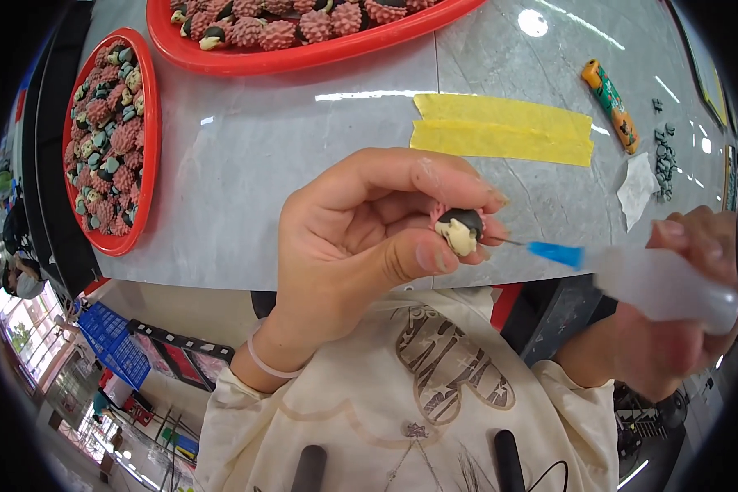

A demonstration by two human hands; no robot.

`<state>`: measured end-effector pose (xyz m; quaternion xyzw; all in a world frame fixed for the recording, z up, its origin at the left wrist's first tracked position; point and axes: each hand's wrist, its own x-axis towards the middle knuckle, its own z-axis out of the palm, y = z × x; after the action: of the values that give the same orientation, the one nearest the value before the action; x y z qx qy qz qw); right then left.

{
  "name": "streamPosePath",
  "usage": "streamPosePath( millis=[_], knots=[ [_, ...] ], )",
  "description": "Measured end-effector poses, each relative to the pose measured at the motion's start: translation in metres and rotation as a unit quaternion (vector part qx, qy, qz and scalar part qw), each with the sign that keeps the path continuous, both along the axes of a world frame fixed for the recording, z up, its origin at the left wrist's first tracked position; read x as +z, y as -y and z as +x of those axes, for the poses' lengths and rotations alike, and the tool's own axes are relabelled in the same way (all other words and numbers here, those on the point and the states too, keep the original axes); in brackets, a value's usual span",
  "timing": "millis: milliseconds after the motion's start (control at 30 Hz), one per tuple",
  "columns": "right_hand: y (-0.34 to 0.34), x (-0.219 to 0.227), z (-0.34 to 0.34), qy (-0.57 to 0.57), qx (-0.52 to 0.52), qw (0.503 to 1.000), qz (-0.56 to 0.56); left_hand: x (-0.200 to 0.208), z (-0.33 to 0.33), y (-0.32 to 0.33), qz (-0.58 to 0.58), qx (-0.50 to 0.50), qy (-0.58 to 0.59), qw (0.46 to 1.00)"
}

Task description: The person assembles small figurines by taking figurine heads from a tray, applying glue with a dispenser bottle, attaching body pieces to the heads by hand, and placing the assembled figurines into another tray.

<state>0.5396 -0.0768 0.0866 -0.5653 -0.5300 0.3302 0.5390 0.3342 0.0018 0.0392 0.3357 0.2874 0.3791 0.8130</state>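
Observation:
Near the table's front edge, my left hand pinches a small figurine between thumb and fingers. The figurine has a cream part, a black cap-like part and some pink behind, mostly covered by my fingers. My right hand, blurred by motion, is closed around a translucent white squeeze bottle on the right. Its blue needle tip points left, and the thin metal needle ends close beside the figurine; whether it touches, I cannot tell.
Two red trays, one at the far side and one at the left, hold many similar pink pieces. Yellow tape strips are stuck on the grey table. To the right lie an orange-green long object, white paper and small grey pieces.

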Motion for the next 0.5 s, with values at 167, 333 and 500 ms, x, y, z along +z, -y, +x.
streamPosePath(
  millis=[167,333,500],
  knots=[
    [-0.015,-0.005,0.003,-0.025,0.036,0.998,0.05,0.002,0.003,-0.001,0.006,-0.018,-0.008,1.0],
    [-0.047,-0.033,-0.01,0.153,-0.098,0.981,0.065,-0.007,0.001,0.0,0.048,-0.049,0.088,0.994],
    [-0.058,-0.043,-0.016,0.25,-0.074,0.965,0.028,-0.003,-0.002,0.003,0.071,-0.008,-0.014,0.997]
  ],
)
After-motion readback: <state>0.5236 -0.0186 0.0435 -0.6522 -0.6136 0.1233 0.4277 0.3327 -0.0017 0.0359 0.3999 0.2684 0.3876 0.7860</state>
